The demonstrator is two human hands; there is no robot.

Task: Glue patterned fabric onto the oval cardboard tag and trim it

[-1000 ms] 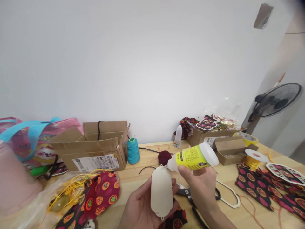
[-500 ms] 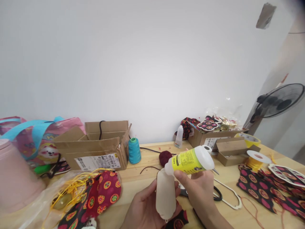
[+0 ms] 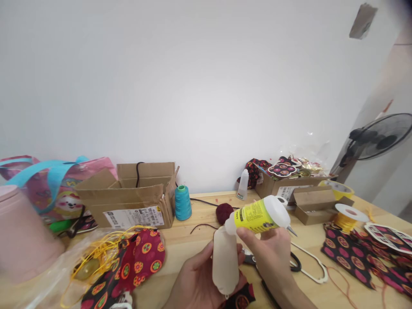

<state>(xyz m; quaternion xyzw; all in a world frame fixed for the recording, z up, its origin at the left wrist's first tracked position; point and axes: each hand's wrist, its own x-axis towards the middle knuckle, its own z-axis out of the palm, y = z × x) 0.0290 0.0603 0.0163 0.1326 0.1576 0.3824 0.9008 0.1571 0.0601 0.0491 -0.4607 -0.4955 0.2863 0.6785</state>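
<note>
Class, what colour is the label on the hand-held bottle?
The label is mostly yellow; the head view shows it best.

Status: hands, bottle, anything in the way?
Left hand holds pale flat piece. Right hand grips yellow-labelled bottle, tilted, neck over piece's top end. Scissors partly behind right hand; nothing seen between bottle and piece.

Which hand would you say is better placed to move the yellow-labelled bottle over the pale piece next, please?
Probably the right hand, which grips the yellow-labelled bottle with its narrow end at the top of the pale piece. The left hand seems less free, cradling that piece.
</note>
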